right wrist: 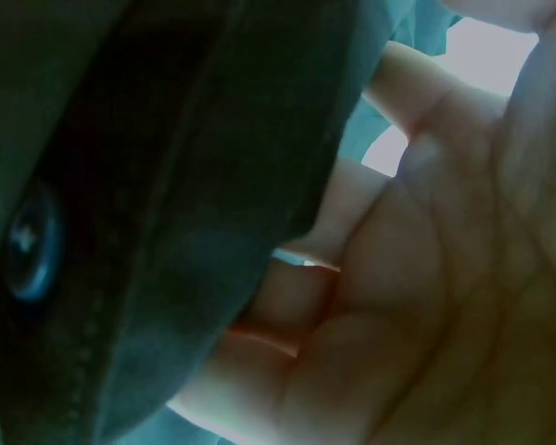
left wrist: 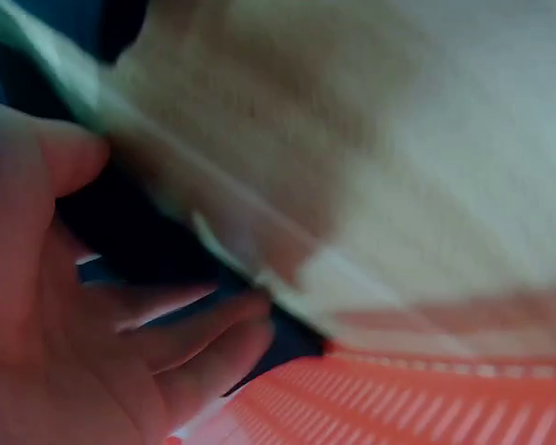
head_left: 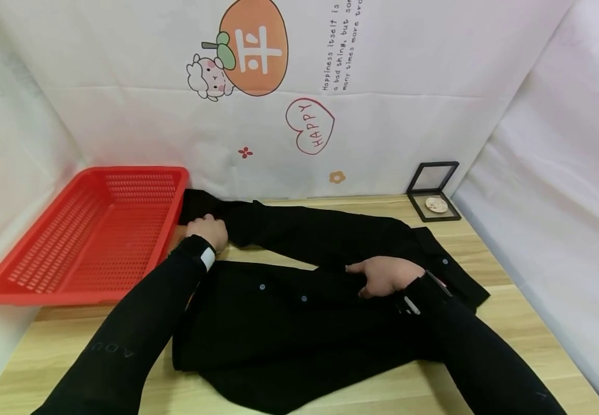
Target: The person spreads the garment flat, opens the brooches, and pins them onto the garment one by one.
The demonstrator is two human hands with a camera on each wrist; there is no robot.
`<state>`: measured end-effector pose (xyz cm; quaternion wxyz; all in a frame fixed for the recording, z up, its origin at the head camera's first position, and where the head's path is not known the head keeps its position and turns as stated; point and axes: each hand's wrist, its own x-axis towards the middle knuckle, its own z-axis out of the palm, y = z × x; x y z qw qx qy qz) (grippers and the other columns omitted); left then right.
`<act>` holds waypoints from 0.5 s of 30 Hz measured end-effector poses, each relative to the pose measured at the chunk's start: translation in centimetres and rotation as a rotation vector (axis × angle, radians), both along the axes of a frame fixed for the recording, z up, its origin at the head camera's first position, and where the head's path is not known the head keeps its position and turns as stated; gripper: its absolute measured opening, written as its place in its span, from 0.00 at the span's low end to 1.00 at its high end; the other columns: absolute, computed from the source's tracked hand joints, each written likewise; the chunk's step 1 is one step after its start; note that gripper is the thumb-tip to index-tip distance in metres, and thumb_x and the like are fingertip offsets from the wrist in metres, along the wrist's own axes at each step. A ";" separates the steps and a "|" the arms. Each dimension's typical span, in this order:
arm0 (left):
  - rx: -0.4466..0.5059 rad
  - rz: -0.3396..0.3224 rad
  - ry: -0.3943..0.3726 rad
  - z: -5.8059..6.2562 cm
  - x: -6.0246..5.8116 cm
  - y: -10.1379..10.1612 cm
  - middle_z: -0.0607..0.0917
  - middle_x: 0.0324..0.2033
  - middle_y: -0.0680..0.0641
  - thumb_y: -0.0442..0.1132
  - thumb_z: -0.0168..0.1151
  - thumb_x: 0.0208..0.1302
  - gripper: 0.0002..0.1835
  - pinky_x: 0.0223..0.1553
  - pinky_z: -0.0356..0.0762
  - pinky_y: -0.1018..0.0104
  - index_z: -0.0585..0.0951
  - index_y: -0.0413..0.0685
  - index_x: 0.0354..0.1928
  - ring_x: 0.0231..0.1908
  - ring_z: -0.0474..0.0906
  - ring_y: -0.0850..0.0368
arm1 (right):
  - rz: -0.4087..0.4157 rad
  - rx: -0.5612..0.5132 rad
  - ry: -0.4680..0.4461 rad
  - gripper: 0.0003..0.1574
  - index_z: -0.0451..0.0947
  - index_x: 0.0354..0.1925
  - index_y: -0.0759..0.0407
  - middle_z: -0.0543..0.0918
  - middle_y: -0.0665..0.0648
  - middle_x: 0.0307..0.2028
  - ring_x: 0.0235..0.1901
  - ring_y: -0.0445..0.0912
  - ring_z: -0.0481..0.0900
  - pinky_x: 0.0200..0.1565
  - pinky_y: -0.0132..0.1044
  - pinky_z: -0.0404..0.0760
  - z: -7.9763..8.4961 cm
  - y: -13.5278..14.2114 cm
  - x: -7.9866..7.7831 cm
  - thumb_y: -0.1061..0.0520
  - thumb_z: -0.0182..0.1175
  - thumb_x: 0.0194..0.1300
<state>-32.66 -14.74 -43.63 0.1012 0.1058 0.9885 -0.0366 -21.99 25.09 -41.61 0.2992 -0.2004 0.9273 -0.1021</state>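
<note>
A black shirt (head_left: 278, 340) with small buttons lies spread on the wooden table, one long sleeve (head_left: 325, 230) stretched along the back. My left hand (head_left: 207, 232) is over the sleeve's left end, beside the red basket. In the left wrist view, the thumb (left wrist: 79, 158) and fingers (left wrist: 213, 343) stand apart, with dark cloth between and behind them; that view is blurred. My right hand (head_left: 388, 275) is at the shirt's upper middle. From the right wrist view, its extended fingers (right wrist: 278, 301) pass behind the edge of the buttoned cloth (right wrist: 195, 185), and their tips are hidden.
At the left stands a red perforated plastic basket (head_left: 177, 202). A small black-framed case (head_left: 441, 219) holding a round pale piece sits propped at the back right. White printed cloth (head_left: 382, 132) hangs behind the table, and plain white cloth borders its right side.
</note>
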 end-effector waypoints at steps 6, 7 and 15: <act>0.130 0.010 -0.094 -0.8 0.2 0.5 0.59 0.69 0.26 0.37 0.46 0.71 0.31 0.54 0.64 0.36 0.62 0.47 0.76 0.57 0.62 0.20 | 0.032 -0.052 0.027 0.38 0.68 0.72 0.52 0.79 0.57 0.57 0.52 0.50 0.76 0.53 0.48 0.72 0.2 1.2 0.1 0.50 0.65 0.66; 0.122 0.002 -0.129 -0.6 0.3 0.7 0.60 0.68 0.26 0.37 0.47 0.70 0.32 0.51 0.67 0.38 0.60 0.49 0.76 0.56 0.65 0.21 | 0.036 -0.080 0.061 0.36 0.69 0.71 0.53 0.82 0.55 0.52 0.48 0.48 0.78 0.52 0.48 0.73 0.3 1.7 0.1 0.50 0.64 0.68; -0.020 0.053 -0.278 2.2 2.1 2.4 0.79 0.52 0.32 0.39 0.56 0.68 0.43 0.27 0.66 0.54 0.47 0.56 0.80 0.38 0.74 0.44 | -0.147 -0.028 0.507 0.31 0.71 0.64 0.70 0.77 0.74 0.52 0.53 0.66 0.74 0.52 0.59 0.73 0.3 9.0 0.0 0.58 0.62 0.67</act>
